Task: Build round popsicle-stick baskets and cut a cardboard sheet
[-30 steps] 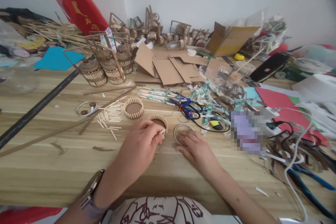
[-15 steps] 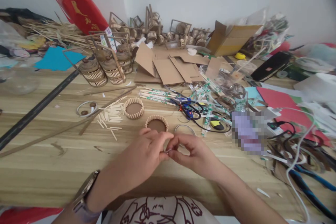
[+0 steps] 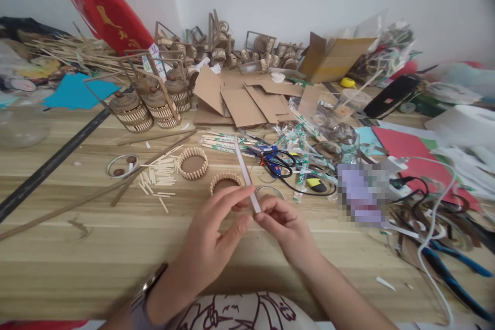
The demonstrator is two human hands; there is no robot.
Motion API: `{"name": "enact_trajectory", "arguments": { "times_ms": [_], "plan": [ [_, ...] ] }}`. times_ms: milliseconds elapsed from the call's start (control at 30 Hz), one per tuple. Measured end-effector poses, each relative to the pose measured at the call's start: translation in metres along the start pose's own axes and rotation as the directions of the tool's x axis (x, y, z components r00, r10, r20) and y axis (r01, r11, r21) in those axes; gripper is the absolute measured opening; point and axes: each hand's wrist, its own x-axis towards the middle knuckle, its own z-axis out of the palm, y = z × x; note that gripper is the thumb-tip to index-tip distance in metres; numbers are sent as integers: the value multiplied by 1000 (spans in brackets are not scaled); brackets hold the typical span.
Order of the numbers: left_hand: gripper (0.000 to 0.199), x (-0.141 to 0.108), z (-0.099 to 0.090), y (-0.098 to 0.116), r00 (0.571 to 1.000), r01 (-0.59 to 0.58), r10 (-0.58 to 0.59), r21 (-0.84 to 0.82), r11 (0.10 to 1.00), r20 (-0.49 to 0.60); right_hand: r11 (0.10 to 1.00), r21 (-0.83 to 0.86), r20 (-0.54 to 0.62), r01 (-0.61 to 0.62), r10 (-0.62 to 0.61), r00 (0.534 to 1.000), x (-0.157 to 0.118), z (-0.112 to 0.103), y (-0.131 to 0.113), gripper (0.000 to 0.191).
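Strip (image 3: 243,166) has come into fuller view, my right hand (image 3: 285,227) pinching its near end, my left hand (image 3: 214,227) with its grip parted alongside.

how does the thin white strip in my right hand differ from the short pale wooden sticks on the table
The thin strip is white; the short, loose wooden sticks are cream. The strip looks much longer than any stick. The strip is pinched in the right hand, while the sticks lie scattered on the wood-grain table. Both are narrow.
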Motion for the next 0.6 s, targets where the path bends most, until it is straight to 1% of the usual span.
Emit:
{"name": "enact_trajectory", "arguments": {
  "times_ms": [33,100,167,233,333,400,433,467,500,533,567,600],
  "plan": [
    [32,1,5,-5,996,84,-85,-101,991,-4,999,12,10,-37,37,999,0,2,3,31],
    [27,4,13,-12,976,202,-216,-266,943,-23,993,38,34,-109,107,994,-1,5,7,33],
    [24,5,18,-14,955,258,-294,-367,894,-45,985,51,64,-162,159,985,-2,7,9,35],
    [26,5,21,-14,944,264,-320,-408,874,-75,982,39,91,-185,181,979,-2,9,9,36],
    [30,4,22,-15,944,209,-291,-398,893,-156,983,-42,146,-179,183,972,-1,7,5,36],
    [32,4,22,-18,941,183,-275,-389,903,-198,975,-169,187,-141,173,967,4,-1,1,32],
    [33,5,21,-20,937,180,-278,-393,902,-211,958,-268,188,-99,152,970,8,-7,0,30],
    [33,5,21,-21,932,183,-289,-404,896,-218,913,-407,168,-35,112,979,13,-15,-2,29],
    [33,6,21,-23,926,188,-303,-421,887,-225,833,-553,136,32,52,989,20,-25,-3,27],
    [32,7,21,-24,920,194,-319,-443,875,-229,704,-705,97,87,-26,995,29,-36,-4,27],
    [32,8,21,-25,914,199,-334,-466,862,-229,508,-853,66,119,-122,990,38,-47,-4,27],
    [31,8,21,-26,909,202,-349,-490,848,-229,426,-899,32,104,-171,985,49,-58,-4,27]
  ]
}}
